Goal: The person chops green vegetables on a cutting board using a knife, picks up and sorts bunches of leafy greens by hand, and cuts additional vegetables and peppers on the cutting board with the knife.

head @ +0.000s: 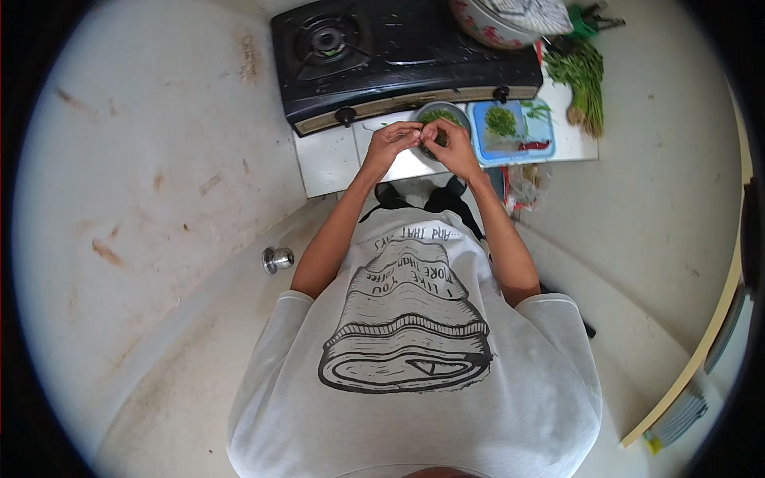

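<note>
My left hand [394, 143] and my right hand [452, 143] meet at the fingertips over a grey bowl [467, 116]. Thumbs and fingers are pinched close together; anything between them is too small to make out. Chopped green leaves [439, 115] lie in the bowl, partly hidden by my hands. To the right of the bowl is a blue tray [481, 156]. It carries a heap of chopped greens [501, 121], a few loose green pieces [538, 110] and a slender dark red object [534, 145], possibly a knife handle.
A black two-burner gas stove [412, 66] stands behind the bowl on a white tiled counter [329, 158]. On its right burner sits a floral pot [496, 27] topped with a cloth [529, 12]. Leafy greens with roots [580, 89] lie far right. Plastic bags [527, 186] are below the counter.
</note>
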A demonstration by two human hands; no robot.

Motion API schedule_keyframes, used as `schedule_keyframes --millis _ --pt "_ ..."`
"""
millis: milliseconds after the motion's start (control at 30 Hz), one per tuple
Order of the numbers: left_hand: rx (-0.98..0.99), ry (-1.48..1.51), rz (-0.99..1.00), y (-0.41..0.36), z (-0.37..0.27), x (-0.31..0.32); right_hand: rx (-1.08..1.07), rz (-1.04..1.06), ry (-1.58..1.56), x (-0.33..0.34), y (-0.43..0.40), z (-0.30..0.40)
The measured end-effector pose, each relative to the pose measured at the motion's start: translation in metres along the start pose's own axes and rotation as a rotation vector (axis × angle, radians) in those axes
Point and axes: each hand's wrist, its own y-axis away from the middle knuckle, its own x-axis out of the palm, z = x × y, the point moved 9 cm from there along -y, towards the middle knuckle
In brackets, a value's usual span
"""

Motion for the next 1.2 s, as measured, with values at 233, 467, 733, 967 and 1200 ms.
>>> schedule_keyframes --millis 233,467,733,967,1200 --pt "-0.093 -0.036 0.157 -0.008 0.039 0.062 0.135 -0.127 0.025 -0.052 0.065 -0.028" --pt "-0.216 -0.152 0.280 -0.001 0.097 0.145 0.244 -0.337 -0.033 -0.108 0.154 -0.078" --pt "-0.389 -0.307 0.318 0.006 0.203 0.239 0.414 -0.544 -0.127 -0.163 0.264 -0.164" --pt "-0.572 -0.360 0.295 -0.023 0.327 0.317 0.559 -0.649 -0.151 -0.222 0.337 -0.282" --pt "-0.536 -0.396 0.370 -0.118 0.424 0.396 0.629 -0.812 -0.200 -0.319 0.359 -0.442"
